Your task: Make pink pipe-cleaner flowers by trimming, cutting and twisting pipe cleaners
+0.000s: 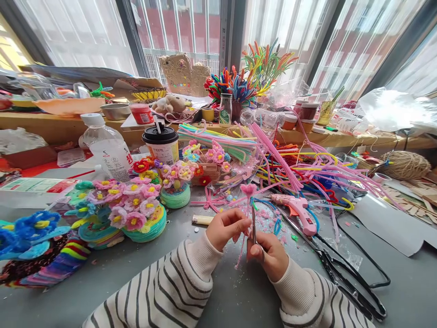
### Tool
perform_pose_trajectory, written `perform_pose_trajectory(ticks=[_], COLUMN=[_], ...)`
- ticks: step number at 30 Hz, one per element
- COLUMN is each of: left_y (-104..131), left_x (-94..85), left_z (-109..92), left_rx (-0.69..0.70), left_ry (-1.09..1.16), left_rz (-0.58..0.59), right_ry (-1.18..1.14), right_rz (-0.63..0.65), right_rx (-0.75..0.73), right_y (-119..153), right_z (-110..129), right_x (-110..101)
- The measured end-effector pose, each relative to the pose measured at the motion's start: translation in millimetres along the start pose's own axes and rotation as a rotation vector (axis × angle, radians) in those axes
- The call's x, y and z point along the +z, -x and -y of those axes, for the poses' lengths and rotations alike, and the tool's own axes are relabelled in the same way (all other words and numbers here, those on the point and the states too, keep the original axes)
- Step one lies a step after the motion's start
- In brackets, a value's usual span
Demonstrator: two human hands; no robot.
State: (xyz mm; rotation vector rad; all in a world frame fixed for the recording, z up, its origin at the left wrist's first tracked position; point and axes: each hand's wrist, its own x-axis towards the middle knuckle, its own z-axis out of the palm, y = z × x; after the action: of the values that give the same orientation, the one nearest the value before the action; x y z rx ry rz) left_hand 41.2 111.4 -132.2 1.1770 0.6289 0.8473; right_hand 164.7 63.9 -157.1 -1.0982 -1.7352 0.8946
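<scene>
A pink pipe-cleaner flower (248, 189) stands upright above the grey table, its thin stem pinched in the fingertips of my left hand (228, 228). The stem's lower end hangs down below those fingers. My right hand (271, 255) is closed around the handles of small scissors (253, 225), whose blades point up close beside the stem. Whether the blades touch the stem I cannot tell. Pink fluff clippings (266, 218) lie scattered on the table behind both hands. A pink hot glue gun (300, 213) rests on its side to the right.
Flower pots (145, 225) with pipe-cleaner blossoms line the left side, near a plastic bottle (108, 152) and a lidded cup (161, 148). Bundled pipe cleaners (221, 143) pile up ahead. Large black-handled scissors (344, 282) and a black cable (372, 266) lie at right.
</scene>
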Motion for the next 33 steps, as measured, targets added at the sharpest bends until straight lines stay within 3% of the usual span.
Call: perform_pose_trajectory(ticks=[12,23,33], left_y=[-2.7,-2.7,-3.0], left_x=[-5.9,-5.7,-4.6], left_z=[0.8,0.7,-0.1], left_rx=[0.074,0.069,0.049], left_ry=[0.095,0.201,0.248], left_rz=[-0.224,-0.156,-0.192], right_ry=[0.103,0.169,0.265], right_rz=[0.098,0.21,0.019], right_rx=[0.042,0.039,0.058], right_y=[3.4,8.6,5.8], right_z=[4.3,4.9,2.9], right_x=[7.2,8.9,11.8])
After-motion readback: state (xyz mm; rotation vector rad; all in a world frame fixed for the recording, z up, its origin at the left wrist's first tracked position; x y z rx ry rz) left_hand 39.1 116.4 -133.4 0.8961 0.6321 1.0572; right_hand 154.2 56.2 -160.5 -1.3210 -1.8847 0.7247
